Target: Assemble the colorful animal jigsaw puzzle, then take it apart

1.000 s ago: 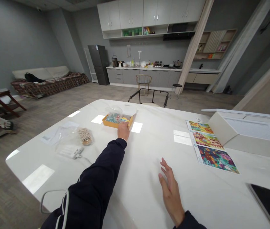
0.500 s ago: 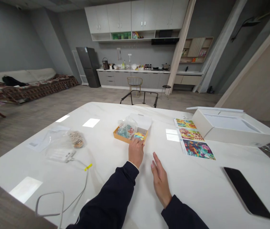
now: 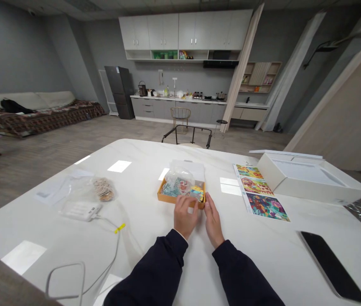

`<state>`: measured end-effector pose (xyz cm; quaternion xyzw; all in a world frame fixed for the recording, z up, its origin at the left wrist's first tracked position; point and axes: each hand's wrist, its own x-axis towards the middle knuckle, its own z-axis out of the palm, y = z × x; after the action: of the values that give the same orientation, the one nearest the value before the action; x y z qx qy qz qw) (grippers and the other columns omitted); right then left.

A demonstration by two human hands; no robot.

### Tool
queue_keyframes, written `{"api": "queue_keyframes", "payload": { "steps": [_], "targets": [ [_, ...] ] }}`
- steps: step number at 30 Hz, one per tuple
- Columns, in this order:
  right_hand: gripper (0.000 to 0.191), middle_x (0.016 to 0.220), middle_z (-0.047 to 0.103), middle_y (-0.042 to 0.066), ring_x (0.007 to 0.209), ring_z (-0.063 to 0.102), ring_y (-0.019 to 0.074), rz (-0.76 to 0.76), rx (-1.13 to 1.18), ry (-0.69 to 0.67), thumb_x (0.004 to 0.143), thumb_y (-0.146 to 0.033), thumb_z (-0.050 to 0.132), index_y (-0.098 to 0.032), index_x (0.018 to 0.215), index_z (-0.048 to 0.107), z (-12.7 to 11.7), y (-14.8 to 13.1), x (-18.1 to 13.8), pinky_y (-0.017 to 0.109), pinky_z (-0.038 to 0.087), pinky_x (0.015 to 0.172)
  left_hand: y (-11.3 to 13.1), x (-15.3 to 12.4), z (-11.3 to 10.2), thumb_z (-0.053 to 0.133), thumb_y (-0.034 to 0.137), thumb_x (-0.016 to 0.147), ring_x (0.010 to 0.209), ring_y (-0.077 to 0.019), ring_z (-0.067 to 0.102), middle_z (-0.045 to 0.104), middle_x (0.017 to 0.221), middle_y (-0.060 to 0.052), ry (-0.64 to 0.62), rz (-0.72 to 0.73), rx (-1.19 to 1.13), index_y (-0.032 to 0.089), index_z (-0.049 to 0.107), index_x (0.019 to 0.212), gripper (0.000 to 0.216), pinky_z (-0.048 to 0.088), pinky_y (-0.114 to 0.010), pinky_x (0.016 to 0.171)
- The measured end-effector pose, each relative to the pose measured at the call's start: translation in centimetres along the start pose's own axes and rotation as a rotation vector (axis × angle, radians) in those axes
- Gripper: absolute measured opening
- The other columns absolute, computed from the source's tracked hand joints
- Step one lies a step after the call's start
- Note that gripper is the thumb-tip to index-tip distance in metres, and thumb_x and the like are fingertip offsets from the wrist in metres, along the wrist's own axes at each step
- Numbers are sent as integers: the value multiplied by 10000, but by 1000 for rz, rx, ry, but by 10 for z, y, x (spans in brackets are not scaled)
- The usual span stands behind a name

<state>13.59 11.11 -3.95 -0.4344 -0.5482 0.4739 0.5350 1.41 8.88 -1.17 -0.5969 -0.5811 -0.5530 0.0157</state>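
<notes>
A shallow orange box with a raised white lid sits on the white table. In it lie clear plastic bags of teal and reddish puzzle-like pieces and a yellow-and-blue picture piece. My left hand is at the front wall, its fingers curled over the rim and the thumb near the right end; its fingertips are partly hidden. Beside it, my right hand rests against the front right corner, fingers stretched out and together, with nothing held.
Picture sheets and a large white box lie to the right, a black phone nearer. On the left are a clear bag of beige pieces, a white power strip and its cable. A chair stands beyond the table.
The orange box has shifted slightly right. My right hand has moved forward to its front right corner, and my left hand now sits farther left along the front wall. The view has tilted up a little.
</notes>
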Motion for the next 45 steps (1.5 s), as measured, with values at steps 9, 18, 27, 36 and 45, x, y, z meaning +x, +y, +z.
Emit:
{"api": "queue_keyframes", "payload": {
  "steps": [9,18,27,36,45],
  "targets": [
    [681,1598,460,57,1503,389,273,-23,-47,-58,977,-633,508,-245,1536,478,5,5,3,501,253,1274,-60,96,-39,804,315,750,1042,-330,696,754,963,-89,-27,-376,234,241,696,998,280,517,-432,950],
    [685,1618,426,83,1502,389,301,-16,1,-99,976,-586,539,-234,1554,435,8,5,0,526,286,1256,4,150,-57,619,202,891,790,-172,676,726,842,11,284,-176,26,218,661,900,45,509,-256,786],
    [1044,1611,410,166,1447,451,335,-297,-80,210,752,-493,838,-215,1594,288,-37,-88,2,502,434,1154,106,90,-43,696,206,874,807,-191,714,752,865,-26,-63,-232,-506,198,694,893,21,565,-285,766],
    [570,900,779,119,869,719,302,75,-254,497,648,-590,853,-117,945,739,-117,-60,-37,411,587,788,57,34,4,622,381,963,1361,-342,488,606,1402,-127,-318,-13,-20,241,607,1327,391,326,-576,1184],
    [564,914,773,116,902,717,299,74,-207,501,654,-582,849,-114,948,735,-112,-38,-40,411,578,843,-27,44,24,558,170,893,1398,-374,416,555,1502,-88,-335,-35,578,293,639,1343,473,285,-613,1142]
  ]
}}
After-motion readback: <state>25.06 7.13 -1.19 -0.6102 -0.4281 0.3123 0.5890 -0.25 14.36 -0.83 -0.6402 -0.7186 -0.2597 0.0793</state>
